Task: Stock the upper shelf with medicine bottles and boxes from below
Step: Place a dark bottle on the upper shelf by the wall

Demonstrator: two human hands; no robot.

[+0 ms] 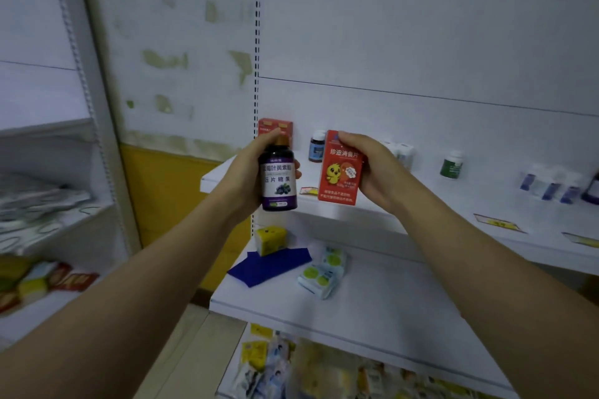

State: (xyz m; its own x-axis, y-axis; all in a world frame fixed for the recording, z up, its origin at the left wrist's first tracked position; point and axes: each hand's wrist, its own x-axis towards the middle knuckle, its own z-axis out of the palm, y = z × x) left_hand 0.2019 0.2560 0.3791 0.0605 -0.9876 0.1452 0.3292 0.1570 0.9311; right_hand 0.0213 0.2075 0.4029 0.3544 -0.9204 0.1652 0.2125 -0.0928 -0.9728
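My left fingers [267,139] are curled round the purple bottle [278,176], with the thumb up near its cap. My right fingers [351,139] are clamped on the red box [338,172] at its side and top corner. Both things are in the air, just in front of the left end of the upper shelf [431,201], not yet standing on it. I hold them upright with the labels toward me, I think so that each can go down standing and readable. Behind them on the shelf stand another red box [275,125] and a dark bottle [316,147]. The lower shelf [372,301] carries a yellow box [271,238].
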